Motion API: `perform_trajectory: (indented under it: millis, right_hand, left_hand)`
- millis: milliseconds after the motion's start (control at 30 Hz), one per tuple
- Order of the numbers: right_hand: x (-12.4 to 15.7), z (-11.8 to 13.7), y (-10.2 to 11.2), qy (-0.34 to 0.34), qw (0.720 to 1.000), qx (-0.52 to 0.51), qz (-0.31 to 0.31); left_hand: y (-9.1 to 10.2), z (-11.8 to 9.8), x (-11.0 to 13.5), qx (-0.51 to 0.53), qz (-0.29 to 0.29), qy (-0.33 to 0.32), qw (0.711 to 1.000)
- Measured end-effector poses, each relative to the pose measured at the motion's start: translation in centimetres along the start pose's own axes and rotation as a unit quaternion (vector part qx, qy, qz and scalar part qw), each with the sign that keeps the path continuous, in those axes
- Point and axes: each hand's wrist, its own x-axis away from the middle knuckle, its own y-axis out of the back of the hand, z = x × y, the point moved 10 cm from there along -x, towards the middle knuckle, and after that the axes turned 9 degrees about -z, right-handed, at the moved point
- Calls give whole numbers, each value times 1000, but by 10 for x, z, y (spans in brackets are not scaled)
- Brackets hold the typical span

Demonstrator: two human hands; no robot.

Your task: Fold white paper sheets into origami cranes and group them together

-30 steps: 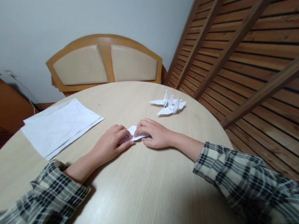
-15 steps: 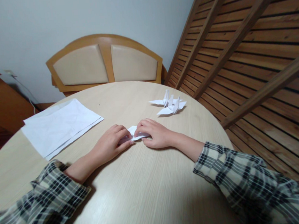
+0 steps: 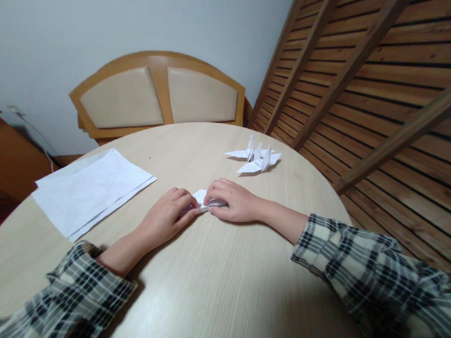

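A small folded piece of white paper (image 3: 201,196) lies on the table between my hands, its near edge raised. My left hand (image 3: 171,211) grips its left side, with thumb in front and fingers behind. From the other side, my right hand (image 3: 234,201) pinches the right part between thumb and fingers. Both hands rest low on the tabletop and cover much of the paper. Beyond my right hand stand paper cranes (image 3: 259,159), close together with wings spread and touching or overlapping.
Several white paper sheets (image 3: 93,188) lie stacked at the left of the round wooden table (image 3: 204,286). A padded headboard (image 3: 159,96) is behind the table's far edge. Slatted wood (image 3: 380,87) rises along the right side.
The thumbs have shifted slightly, the right one inward and up, and the paper's near edge now stands up more, with its right part folded. The arms stay in place.
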Motion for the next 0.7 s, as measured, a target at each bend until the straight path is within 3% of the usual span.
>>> perform_trajectory:
  millis: [200, 700]
  right_hand:
    - [-2, -8, 0, -20, 999, -5, -25]
    - [-2, -8, 0, -20, 999, -13, -21]
  left_hand:
    - [0, 2, 0, 7, -4, 3, 1000]
    - [0, 3, 0, 6, -6, 7, 1000]
